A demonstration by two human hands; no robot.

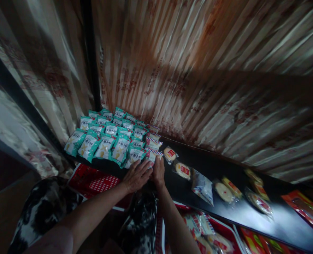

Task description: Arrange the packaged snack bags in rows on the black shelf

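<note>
Rows of teal-and-white snack bags (pixel 105 144) stand close together at the left end of a black shelf (pixel 169 176). Along their right side runs a column of white snack packets with striped edges (pixel 151 154). My left hand (pixel 137 175) lies with its fingers stretched out against the lower front of the nearest striped packet and the teal bag beside it. On that packet's right side, my right hand (pixel 158 171) has its fingers pressed together at the edge. The hands partly cover the packet's lower part.
Farther right on the shelf lie round wrapped biscuits (pixel 183 170), a blue-and-white bag (pixel 202 187) and a red-orange packet (pixel 306 208). Below are a red basket (pixel 93 181) and another basket of packets (pixel 226 225). Pleated curtains (pixel 172 70) hang behind; a dark post (pixel 90 53) stands left.
</note>
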